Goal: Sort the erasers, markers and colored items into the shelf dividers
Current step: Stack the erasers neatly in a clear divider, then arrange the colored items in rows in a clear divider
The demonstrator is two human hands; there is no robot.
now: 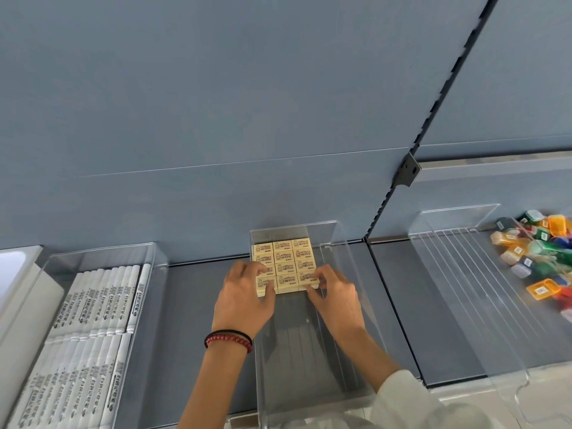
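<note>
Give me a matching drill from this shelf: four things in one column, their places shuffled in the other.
Things:
1. erasers
2. markers
3. coloured boxes
4. bead bracelet

Places:
a. right tray
b. left wrist
c. middle tray
d. left tray

Pairs: 1-c, 2-d, 3-a, 4-b.

A blue-grey back panel (216, 103) is rising behind the dark grey shelf (192, 305), a black slotted upright (431, 113) dividing it.
</note>
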